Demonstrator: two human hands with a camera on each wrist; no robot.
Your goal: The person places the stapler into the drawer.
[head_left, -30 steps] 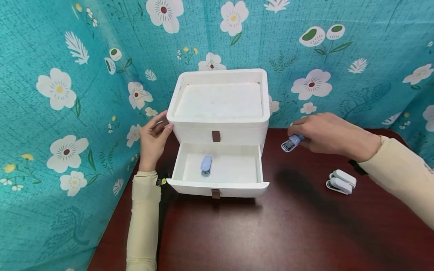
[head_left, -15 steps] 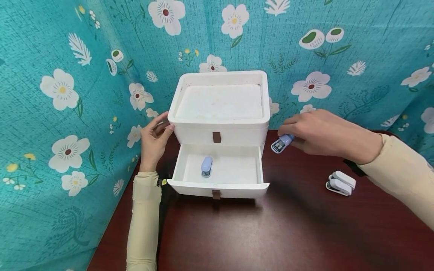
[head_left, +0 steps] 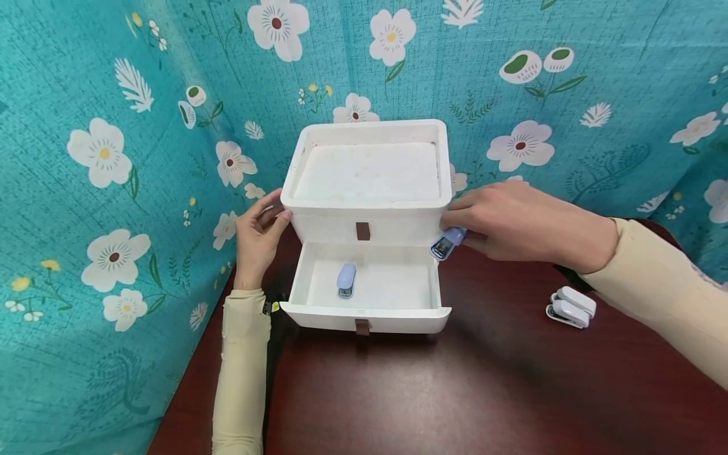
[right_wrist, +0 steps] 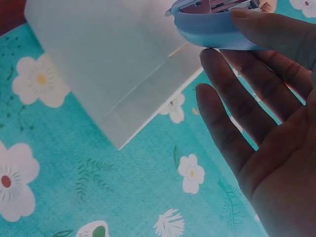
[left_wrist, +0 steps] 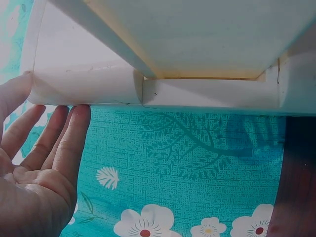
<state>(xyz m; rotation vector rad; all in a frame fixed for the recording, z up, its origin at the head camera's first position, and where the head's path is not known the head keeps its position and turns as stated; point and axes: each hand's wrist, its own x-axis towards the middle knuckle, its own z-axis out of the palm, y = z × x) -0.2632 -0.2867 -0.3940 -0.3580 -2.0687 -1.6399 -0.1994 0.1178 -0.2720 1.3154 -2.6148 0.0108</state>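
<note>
A white two-drawer storage box stands on the table with its lower drawer pulled out. Inside that drawer lies a small blue-lilac stapler, left of the middle. My left hand touches the box's left front corner, its fingertips along the side and its thumb at the front edge; in the left wrist view the fingers are nearly straight. My right hand pinches a second small blue stapler between thumb and fingers. This stapler overlaps the drawer's right rear corner in the head view.
Two white staplers lie side by side on the dark red-brown table, at the right. Teal flowered cloth hangs behind and to the left of the box. A shallow tray forms the box's top. Brown pull tabs mark both drawers.
My right hand has moved left with the blue stapler, from beyond the box's right side to the open drawer's right edge. The left hand stays at the box corner.
</note>
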